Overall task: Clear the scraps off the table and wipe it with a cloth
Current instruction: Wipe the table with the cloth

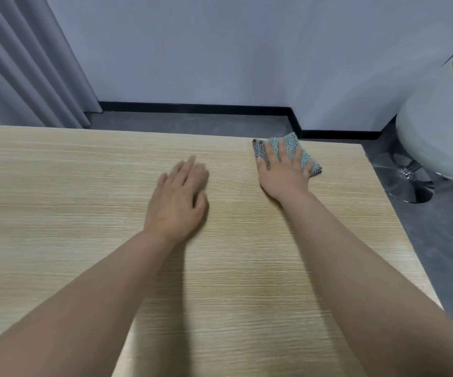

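A folded teal cloth (292, 144) with a black-and-white patterned edge lies near the far right corner of the light wooden table (84, 213). My right hand (283, 175) lies flat on it, fingers spread, pressing it to the tabletop. My left hand (177, 198) rests palm down near the middle of the table, fingers together, holding nothing; it looks slightly blurred. No scraps show on the table surface.
A white stool (437, 137) on a chrome base (407, 180) stands off the table's right edge. Grey curtains (24, 63) hang at the far left. A grey floor (192, 121) and a black skirting board run behind the table's far edge.
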The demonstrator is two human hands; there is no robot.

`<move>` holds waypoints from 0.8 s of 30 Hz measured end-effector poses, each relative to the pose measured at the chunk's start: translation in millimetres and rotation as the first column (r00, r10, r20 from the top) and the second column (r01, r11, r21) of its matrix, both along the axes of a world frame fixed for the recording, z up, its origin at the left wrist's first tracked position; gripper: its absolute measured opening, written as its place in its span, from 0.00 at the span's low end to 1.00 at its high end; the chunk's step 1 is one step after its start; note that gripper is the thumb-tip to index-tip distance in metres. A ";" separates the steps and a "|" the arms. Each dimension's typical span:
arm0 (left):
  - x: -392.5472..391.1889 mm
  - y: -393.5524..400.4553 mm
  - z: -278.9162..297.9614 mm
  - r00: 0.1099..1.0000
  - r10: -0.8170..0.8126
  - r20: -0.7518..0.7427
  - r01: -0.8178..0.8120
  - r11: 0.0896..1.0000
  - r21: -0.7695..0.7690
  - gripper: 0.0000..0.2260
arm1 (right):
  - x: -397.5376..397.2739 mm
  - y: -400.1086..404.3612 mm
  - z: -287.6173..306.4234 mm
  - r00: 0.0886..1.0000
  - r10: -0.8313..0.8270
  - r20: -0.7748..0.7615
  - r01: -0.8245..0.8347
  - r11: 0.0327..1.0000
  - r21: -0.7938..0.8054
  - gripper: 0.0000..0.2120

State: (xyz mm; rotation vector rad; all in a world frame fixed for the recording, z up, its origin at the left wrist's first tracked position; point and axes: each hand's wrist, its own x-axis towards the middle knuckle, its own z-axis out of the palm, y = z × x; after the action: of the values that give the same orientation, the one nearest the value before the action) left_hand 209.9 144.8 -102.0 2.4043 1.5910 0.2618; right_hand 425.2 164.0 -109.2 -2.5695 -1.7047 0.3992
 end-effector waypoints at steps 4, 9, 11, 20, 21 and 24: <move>-60.8 12.3 -4.9 0.991 0.123 -0.056 -0.126 0.991 -0.052 0.24 | -11.1 4.7 -1.9 0.999 -0.043 0.015 0.043 0.999 0.005 0.25; -79.4 18.0 -6.2 0.989 0.071 -0.128 -0.080 0.994 -0.068 0.25 | -35.0 15.9 1.3 0.997 -0.079 0.011 0.080 0.997 -0.012 0.25; -79.1 16.5 -8.1 0.992 0.070 -0.109 -0.077 0.995 -0.060 0.25 | -51.1 23.9 2.1 0.998 -0.070 0.001 0.070 0.998 -0.003 0.25; -78.3 19.2 -6.4 0.995 0.059 -0.075 -0.064 0.996 -0.066 0.25 | -140.5 52.5 2.5 0.932 0.361 -0.031 -0.358 0.930 0.080 0.24; -78.3 18.7 -6.0 0.996 0.057 -0.072 -0.062 0.996 -0.071 0.25 | -131.0 52.1 3.1 0.923 0.383 -0.027 -0.380 0.922 0.076 0.24; -79.2 17.9 -5.9 0.997 0.060 -0.056 -0.064 0.995 -0.079 0.25 | -80.2 45.5 4.6 0.975 0.223 -0.016 -0.222 0.974 0.053 0.26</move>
State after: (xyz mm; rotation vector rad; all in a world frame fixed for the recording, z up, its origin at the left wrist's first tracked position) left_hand 130.7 162.7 -107.9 2.3221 1.6683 0.1425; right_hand 345.0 209.5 -104.6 -2.3368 -1.9756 0.3843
